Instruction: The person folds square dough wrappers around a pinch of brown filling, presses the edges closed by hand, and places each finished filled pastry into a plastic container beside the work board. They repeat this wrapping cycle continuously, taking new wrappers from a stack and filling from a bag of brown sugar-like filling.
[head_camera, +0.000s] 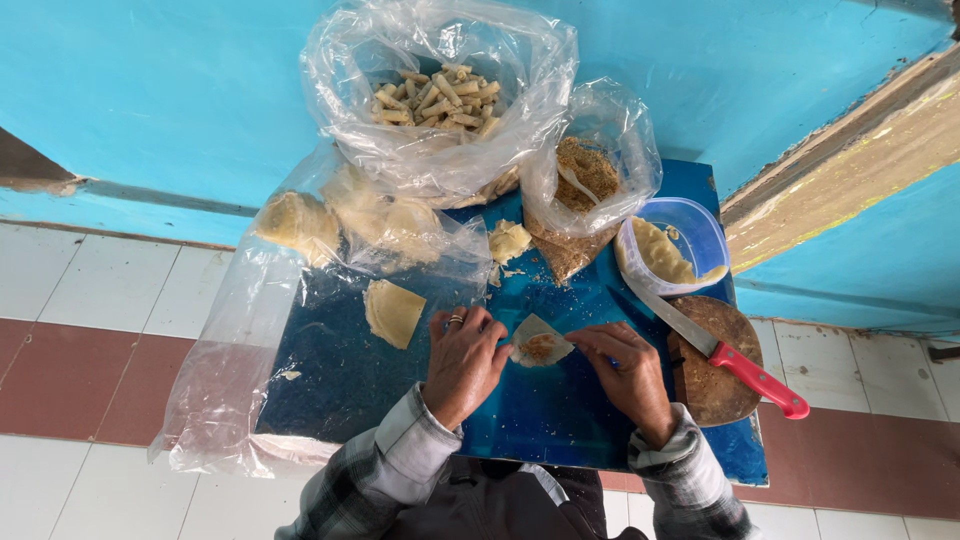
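Observation:
My left hand (463, 362) and my right hand (628, 372) meet over a small pale dough wrapper (540, 342) with brownish filling in its middle, lying on a blue table (340, 375). Fingers of both hands pinch the wrapper's edges. A ring shows on my left hand. A stack of flat wrappers (392, 312) lies just left of my left hand.
A clear bag of rolled pieces (437, 98) stands at the back, a bag of brown crumbs (587, 172) beside it. A plastic tub (672, 247) with pale paste, a red-handled knife (718, 350) and a round wooden board (712, 385) are on the right. Loose plastic sheeting (230, 340) hangs left.

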